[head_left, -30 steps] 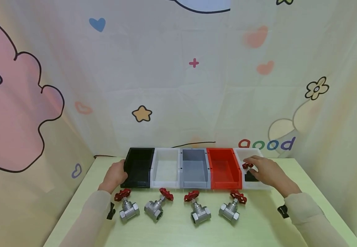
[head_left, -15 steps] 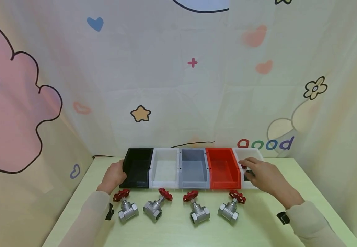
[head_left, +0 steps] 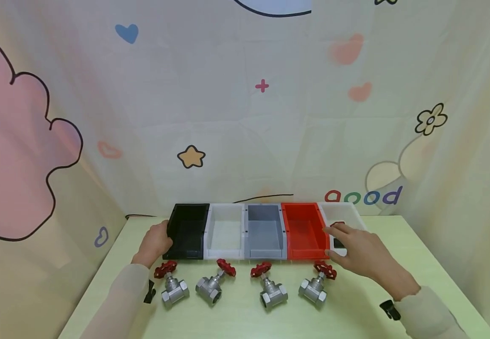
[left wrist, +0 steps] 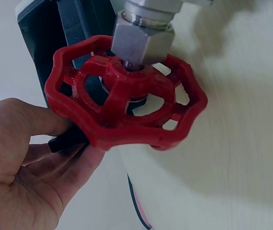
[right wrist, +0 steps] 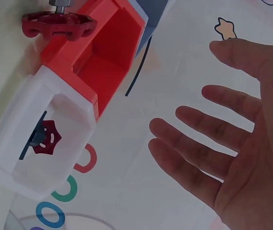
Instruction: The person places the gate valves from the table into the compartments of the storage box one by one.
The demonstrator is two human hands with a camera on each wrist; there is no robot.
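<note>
Left hand (head_left: 153,243) has its fingers curled onto the side of the black bin (head_left: 184,254), near the counter's (head_left: 304,325) left edge. Four valves (head_left: 175,291) line up across the counter. Solid metal by the look, so probably heavy, stiff, kinda slippery on the body; I'd grab the red wheels (head_left: 324,270). Right hand (head_left: 361,249) is empty, fingers loosely spread near the right-end white bin (head_left: 333,211) with another wheel (right wrist: 48,138) in it.
</note>
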